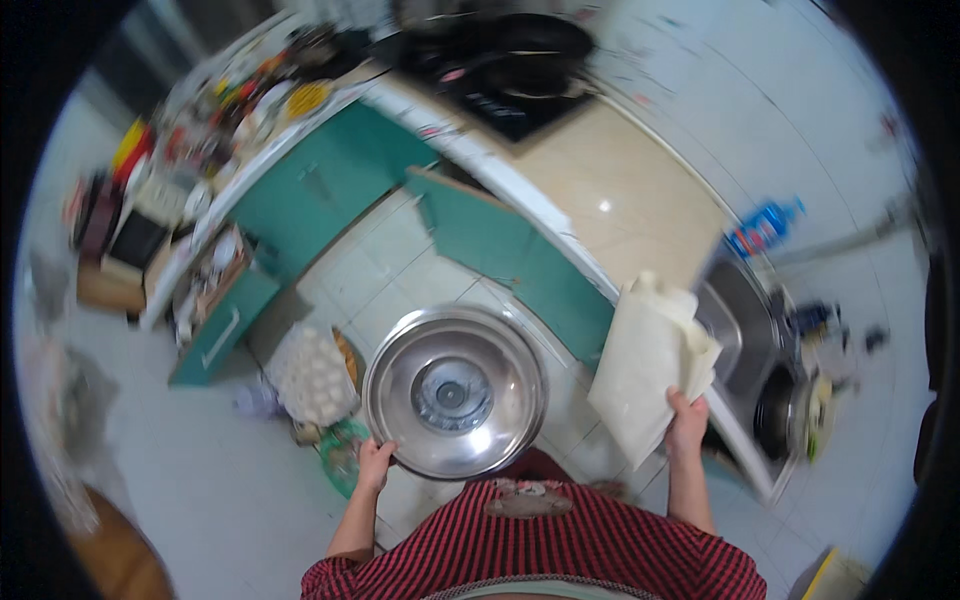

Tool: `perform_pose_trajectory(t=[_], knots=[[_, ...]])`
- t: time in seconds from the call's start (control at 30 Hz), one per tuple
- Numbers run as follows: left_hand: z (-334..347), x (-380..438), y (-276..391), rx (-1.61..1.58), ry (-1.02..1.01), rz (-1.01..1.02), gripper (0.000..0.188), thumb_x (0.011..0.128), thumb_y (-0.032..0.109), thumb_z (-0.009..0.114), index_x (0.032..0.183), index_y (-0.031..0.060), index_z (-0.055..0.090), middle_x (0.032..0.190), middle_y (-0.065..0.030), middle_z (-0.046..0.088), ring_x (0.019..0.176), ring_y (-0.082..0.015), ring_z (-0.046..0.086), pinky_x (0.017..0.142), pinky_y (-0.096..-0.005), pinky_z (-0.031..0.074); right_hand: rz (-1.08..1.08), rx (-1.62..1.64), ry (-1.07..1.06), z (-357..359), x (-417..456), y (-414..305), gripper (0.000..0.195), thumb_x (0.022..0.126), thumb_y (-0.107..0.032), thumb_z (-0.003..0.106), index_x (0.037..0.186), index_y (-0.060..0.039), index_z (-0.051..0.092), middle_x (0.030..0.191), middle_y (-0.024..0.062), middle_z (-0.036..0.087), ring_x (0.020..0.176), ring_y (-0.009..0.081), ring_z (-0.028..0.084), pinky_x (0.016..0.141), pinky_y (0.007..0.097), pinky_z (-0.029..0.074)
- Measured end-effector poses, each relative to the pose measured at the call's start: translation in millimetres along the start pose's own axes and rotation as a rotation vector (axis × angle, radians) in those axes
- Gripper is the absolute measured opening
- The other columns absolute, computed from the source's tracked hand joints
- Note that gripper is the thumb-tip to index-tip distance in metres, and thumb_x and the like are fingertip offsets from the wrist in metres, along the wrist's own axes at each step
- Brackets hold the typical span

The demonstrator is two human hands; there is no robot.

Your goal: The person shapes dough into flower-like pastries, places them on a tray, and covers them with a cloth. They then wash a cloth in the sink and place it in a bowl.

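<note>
My left hand grips the rim of a wide stainless steel basin, thumb on the lip; a smaller round item lies at its bottom, too blurred to name. My right hand holds a folded, partly rolled cream-coloured sheet by its lower right edge, beside the sink. Whether it is cloth or plastic I cannot tell. Basin and sheet are apart, both held in front of my striped shirt.
Ahead, a green cabinet door hangs open under the beige countertop. A black pan sits on the cooktop. A blue bottle stands behind the sink. An open drawer and a bag of round white items are at the left.
</note>
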State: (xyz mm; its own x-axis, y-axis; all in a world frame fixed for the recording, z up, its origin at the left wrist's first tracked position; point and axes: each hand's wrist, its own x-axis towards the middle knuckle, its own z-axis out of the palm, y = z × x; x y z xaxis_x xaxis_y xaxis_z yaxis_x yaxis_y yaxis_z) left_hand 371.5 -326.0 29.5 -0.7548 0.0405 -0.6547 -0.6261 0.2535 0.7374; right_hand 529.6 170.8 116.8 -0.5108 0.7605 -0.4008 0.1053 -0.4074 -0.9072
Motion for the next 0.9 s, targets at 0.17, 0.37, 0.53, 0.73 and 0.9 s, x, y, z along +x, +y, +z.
perform_pose_trajectory(t=[0.17,0.37,0.53,0.73,0.9], knots=[[33,37,128,0.170,-0.361,0.121,0.019,0.084,0.007,0.058,0.101,0.0005,0.062,0.088,-0.0051,0.068,0.073,-0.0155,0.064,0.062,-0.0314,0.053,-0.300,0.189,0.407,-40,-132,-61,0.040,0.088,-0.003,0.057,0.126,0.0084,0.051,0.119,0.0135,0.061,0.106,0.0206,0.060,0.094,0.0334,0.046],[173,34,207,0.361,-0.646,0.200,0.010,0.082,0.012,0.061,0.092,0.0077,0.061,0.075,0.0009,0.061,0.061,-0.0109,0.056,0.054,-0.0282,0.047,-0.460,0.355,0.806,-112,-228,-45,0.039,0.088,-0.004,0.060,0.124,0.0081,0.052,0.116,0.0141,0.062,0.101,0.0219,0.062,0.090,0.0337,0.049],[313,10,219,0.527,-0.833,0.098,0.015,0.082,0.012,0.061,0.094,0.0038,0.060,0.078,-0.0018,0.061,0.065,-0.0138,0.058,0.058,-0.0326,0.053,-0.455,0.430,1.021,-138,-268,-12,0.040,0.086,-0.003,0.061,0.123,0.0085,0.052,0.114,0.0151,0.063,0.098,0.0227,0.063,0.087,0.0336,0.051],[429,12,206,0.520,-0.890,0.014,0.015,0.080,0.010,0.062,0.091,0.0001,0.058,0.073,-0.0058,0.056,0.062,-0.0161,0.056,0.053,-0.0301,0.049,-0.348,0.259,0.939,-124,-293,-18,0.033,0.085,-0.004,0.063,0.115,0.0082,0.058,0.108,0.0110,0.065,0.098,0.0182,0.062,0.084,0.0303,0.050],[520,48,156,0.649,-0.787,-0.003,0.013,0.079,0.008,0.062,0.088,-0.0004,0.056,0.075,-0.0074,0.056,0.060,-0.0193,0.056,0.052,-0.0331,0.054,-0.192,0.134,0.704,-155,-253,-7,0.026,0.086,-0.004,0.062,0.111,0.0035,0.064,0.105,0.0054,0.067,0.097,0.0125,0.060,0.083,0.0261,0.046]])
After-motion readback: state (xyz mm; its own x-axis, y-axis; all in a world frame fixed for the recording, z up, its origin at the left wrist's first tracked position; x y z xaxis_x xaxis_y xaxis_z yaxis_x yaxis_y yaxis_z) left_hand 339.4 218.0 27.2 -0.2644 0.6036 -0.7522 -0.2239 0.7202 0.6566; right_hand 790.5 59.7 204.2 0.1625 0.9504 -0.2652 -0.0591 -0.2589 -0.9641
